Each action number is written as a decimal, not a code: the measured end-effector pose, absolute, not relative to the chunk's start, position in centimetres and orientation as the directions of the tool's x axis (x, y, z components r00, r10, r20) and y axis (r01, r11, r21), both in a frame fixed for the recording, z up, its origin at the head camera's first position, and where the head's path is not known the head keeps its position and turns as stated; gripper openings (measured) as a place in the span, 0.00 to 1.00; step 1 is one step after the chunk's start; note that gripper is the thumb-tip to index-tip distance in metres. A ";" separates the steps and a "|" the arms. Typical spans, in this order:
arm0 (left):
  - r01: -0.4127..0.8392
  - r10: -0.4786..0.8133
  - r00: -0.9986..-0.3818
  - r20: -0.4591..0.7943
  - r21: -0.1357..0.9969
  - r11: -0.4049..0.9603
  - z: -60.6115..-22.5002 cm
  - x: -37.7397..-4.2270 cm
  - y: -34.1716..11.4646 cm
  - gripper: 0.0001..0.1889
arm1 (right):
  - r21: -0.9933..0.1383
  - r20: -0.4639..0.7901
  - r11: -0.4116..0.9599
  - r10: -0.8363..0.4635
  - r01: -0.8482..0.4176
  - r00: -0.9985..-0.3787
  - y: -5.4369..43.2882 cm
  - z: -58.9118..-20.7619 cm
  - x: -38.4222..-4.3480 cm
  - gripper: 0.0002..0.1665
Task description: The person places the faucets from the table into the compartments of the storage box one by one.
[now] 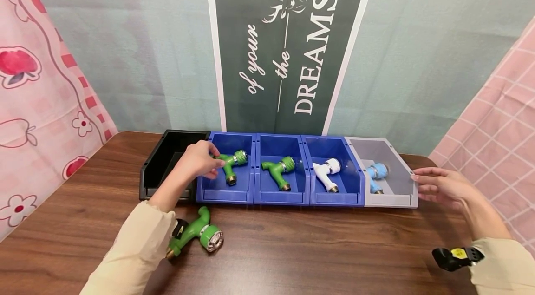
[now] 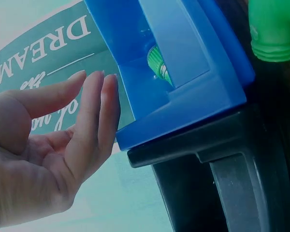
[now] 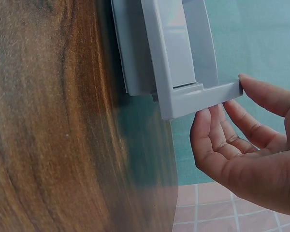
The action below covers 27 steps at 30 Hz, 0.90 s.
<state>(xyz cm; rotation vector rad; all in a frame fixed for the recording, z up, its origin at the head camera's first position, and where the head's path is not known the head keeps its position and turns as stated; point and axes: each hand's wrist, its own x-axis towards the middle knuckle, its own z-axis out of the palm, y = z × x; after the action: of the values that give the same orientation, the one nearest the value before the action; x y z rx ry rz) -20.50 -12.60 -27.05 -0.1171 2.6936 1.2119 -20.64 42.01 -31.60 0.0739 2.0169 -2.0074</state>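
Note:
My left hand [image 1: 199, 160] hovers over the left end of the bin row with nothing in it; thumb and fingers stand apart in the left wrist view. Nearest to it is a blue bin [image 1: 229, 196] holding a green faucet [image 1: 231, 179], partly covered by the fingertips. At the row's right end my right hand [image 1: 444, 188] touches the side of a grey bin [image 1: 390, 200]. In the right wrist view the thumb meets the rim's upper corner, with the fingers against the outer wall. A light blue faucet [image 1: 379, 171] lies in that bin.
A black bin [image 1: 168, 193] joins the row's left end. The middle blue bin [image 1: 281, 198] contains another green faucet [image 1: 277, 173], and the blue bin [image 1: 336, 199] beside it a white faucet [image 1: 327, 173]. On the table [image 1: 317, 248], a larger green faucet [image 1: 194, 230] lies by the left sleeve.

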 end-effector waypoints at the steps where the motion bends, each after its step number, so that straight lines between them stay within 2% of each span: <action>1: -0.148 0.004 -0.979 -0.202 0.733 0.664 -27.0 -20.5 -12.6 0.14 | -0.970 -0.241 0.023 -0.170 0.241 -0.955 42.0 -31.6 -20.6 0.12; 27: -0.020 0.078 -0.990 -0.116 0.670 0.742 -26.9 -18.2 -14.4 0.10 | -0.969 -0.247 0.031 -0.173 0.245 -0.953 42.0 -31.6 -20.7 0.13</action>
<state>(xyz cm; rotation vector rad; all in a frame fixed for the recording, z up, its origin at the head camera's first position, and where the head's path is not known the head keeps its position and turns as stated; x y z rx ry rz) -18.20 -14.40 -26.86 0.0469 2.8028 1.0812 -20.66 41.99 -31.61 0.0742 2.0171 -1.9975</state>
